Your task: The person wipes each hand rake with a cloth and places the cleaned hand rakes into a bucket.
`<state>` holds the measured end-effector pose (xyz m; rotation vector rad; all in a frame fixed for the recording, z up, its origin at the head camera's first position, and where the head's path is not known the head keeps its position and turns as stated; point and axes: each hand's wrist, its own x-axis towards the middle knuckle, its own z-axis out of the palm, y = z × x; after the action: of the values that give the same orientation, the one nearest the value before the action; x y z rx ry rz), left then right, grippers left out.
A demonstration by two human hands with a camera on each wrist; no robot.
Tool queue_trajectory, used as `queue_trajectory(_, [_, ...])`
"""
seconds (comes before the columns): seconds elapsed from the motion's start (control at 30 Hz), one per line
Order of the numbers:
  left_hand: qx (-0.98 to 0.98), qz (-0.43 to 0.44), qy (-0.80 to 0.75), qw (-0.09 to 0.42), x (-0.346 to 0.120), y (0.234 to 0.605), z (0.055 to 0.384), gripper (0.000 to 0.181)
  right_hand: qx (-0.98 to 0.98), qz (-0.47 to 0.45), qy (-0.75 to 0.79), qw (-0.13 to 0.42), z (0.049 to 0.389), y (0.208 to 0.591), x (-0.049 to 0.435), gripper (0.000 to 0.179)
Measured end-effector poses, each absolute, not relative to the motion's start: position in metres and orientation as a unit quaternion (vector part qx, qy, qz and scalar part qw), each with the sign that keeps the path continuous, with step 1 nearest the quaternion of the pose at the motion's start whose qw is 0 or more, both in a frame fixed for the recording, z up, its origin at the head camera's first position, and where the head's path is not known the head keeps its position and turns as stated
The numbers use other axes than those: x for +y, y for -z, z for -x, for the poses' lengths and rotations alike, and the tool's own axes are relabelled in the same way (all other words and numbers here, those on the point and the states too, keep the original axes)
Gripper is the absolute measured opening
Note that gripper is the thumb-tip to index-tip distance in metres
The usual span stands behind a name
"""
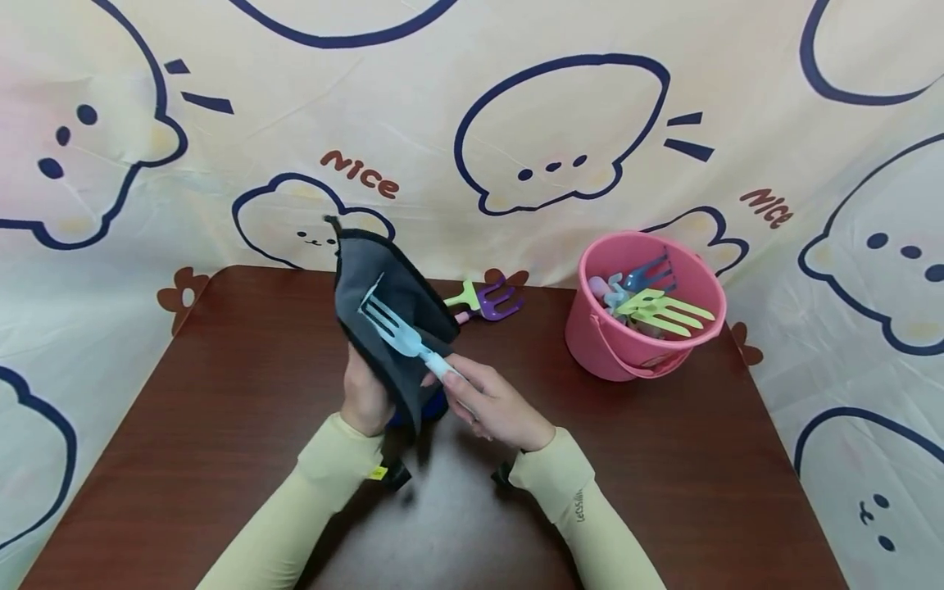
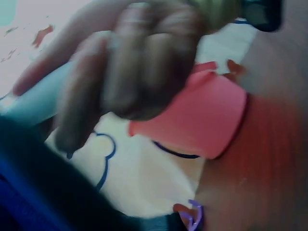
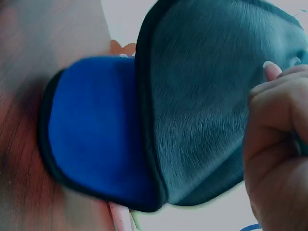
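Observation:
A dark grey cloth pouch (image 1: 361, 287) with black edging and a blue panel (image 3: 96, 125) is held up over the table by my left hand (image 1: 366, 393), which grips it from the left side. Part of that hand is hidden behind the cloth. Between its thumb and fingers, my right hand (image 1: 497, 401) holds the handle of a light blue toy garden fork (image 1: 398, 332). The fork's tines point up and left, overlapping the grey face of the pouch in the head view. In the left wrist view, the fingers (image 2: 125, 82) of the right hand curl round the pale handle (image 2: 43, 96).
On the right of the brown table (image 1: 664, 475) stands a pink bucket (image 1: 601, 352) with several toy tools, among them a green fork (image 1: 656, 310) and a blue rake (image 1: 649, 274). A purple rake (image 1: 494, 305) lies behind the pouch beside a green piece (image 1: 465, 295). A patterned cloth (image 1: 413, 106) hangs behind.

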<state>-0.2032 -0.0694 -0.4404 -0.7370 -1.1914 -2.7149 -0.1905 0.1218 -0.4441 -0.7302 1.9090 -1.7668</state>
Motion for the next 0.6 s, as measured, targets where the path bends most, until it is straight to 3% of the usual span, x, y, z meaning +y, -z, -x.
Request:
queue_trajectory(0.23, [-0.526,0.197,0.822,0.092,-0.047,0.448,0.199,0.061,0.716,0.219,0.634,0.194,0.187,0.447,0.112,0.032])
queue_trajectory(0.33, [-0.594,0.173,0.782,0.081,-0.038,0.456,0.197,0.065,0.738,0.195,0.624,0.169,0.187,0.447,0.11,0.026])
queue_trajectory(0.6, [-0.642,0.071,0.757,0.1,-0.027,0.464,0.195,0.049,0.811,0.184,0.539,0.131,0.188,0.449,0.111,0.025])
